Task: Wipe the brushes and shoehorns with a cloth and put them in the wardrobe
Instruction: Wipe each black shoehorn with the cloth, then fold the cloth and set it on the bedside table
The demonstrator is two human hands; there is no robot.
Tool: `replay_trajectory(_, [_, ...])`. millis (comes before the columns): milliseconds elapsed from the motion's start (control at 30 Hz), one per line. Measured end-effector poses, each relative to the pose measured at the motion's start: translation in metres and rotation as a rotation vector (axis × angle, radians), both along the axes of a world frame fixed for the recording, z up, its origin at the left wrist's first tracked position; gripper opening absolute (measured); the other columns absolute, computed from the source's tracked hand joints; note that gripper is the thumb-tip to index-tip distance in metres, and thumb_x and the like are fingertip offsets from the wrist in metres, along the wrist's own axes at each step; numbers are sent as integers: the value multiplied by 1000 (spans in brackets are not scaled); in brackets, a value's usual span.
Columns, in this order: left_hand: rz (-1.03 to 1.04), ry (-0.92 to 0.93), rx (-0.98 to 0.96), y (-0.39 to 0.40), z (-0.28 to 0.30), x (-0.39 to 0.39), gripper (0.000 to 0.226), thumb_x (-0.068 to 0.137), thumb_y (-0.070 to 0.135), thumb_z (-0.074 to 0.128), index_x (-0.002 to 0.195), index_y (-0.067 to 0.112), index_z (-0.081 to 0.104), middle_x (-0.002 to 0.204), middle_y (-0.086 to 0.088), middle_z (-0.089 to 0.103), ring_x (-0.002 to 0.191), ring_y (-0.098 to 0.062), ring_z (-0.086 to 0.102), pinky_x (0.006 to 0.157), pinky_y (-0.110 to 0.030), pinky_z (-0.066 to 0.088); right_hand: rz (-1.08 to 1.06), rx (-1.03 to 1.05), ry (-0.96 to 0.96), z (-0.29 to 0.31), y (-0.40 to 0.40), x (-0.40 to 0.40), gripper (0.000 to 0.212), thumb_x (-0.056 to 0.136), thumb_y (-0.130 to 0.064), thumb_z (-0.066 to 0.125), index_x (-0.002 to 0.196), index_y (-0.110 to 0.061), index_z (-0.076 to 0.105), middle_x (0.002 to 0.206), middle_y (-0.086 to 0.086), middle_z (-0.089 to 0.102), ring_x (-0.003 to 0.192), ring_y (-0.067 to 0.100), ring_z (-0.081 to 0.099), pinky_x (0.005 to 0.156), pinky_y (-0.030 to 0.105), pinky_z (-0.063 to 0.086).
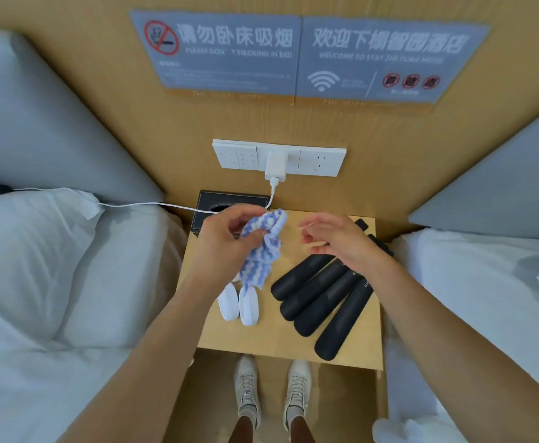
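My left hand [226, 238] grips a blue and white striped cloth [261, 251] that hangs down over the wooden nightstand [271, 337]. Two white shoehorns [239, 303] lie side by side under the cloth's lower end. To their right, several black brushes [322, 298] lie in a slanted row, their upper ends hidden under my right hand [332, 241]. That hand hovers above them with its fingers apart and nothing in it. No wardrobe is in view.
A black tissue box [210, 203] stands at the nightstand's back left. A white charger [276, 166] sits in the wall socket, its cable running left onto the left bed [53, 282]. A second bed [485, 298] flanks the right. My shoes [271, 391] stand on the floor.
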State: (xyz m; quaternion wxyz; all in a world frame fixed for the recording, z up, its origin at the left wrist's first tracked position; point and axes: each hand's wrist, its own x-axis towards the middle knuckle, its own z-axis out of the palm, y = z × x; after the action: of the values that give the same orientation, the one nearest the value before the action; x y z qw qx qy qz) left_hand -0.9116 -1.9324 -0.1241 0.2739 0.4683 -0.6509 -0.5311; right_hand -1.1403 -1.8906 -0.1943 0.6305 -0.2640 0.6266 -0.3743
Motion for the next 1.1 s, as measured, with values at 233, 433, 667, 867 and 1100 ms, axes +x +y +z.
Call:
replay_trajectory(233, [-60,319,211,3,69,7,25,83,17,65,107,19,66,105,-8,74,91,-25,72,67,-34,56,115,-385,-47,130,26,36,34,97,-7,62,130,-12,59,130,11,64,115,28,66,92,46,58])
replay_trajectory(433, [-157,447,284,3,127,15,24,93,8,54,113,8,66,107,-15,70,91,-27,68,74,-32,57,87,-431,308,205,22,49,14,86,-20,76,97,-17,69,98,2,77,93,19,73,80,34,61])
replay_trajectory(667, [-213,215,184,-8,177,21,60,86,73,45,123,30,64,120,-2,69,113,-20,65,99,-48,48,199,-582,785,276,29,58,9,82,-27,80,82,-26,71,82,-1,74,77,12,69,72,30,54])
replay_trajectory(867, [-423,-19,-212,2,208,12,22,89,19,70,111,21,72,103,2,74,99,-16,69,91,-39,55,246,-692,973,314,35,54,6,90,-28,71,88,-24,75,81,-9,71,79,7,66,72,26,49])
replay_trajectory(1100, [-411,-290,-433,2,224,18,19,90,22,66,106,31,71,97,7,70,89,-9,65,82,-35,54,259,-612,864,310,45,45,6,97,-30,63,92,-29,63,80,-7,74,72,6,69,67,31,51])
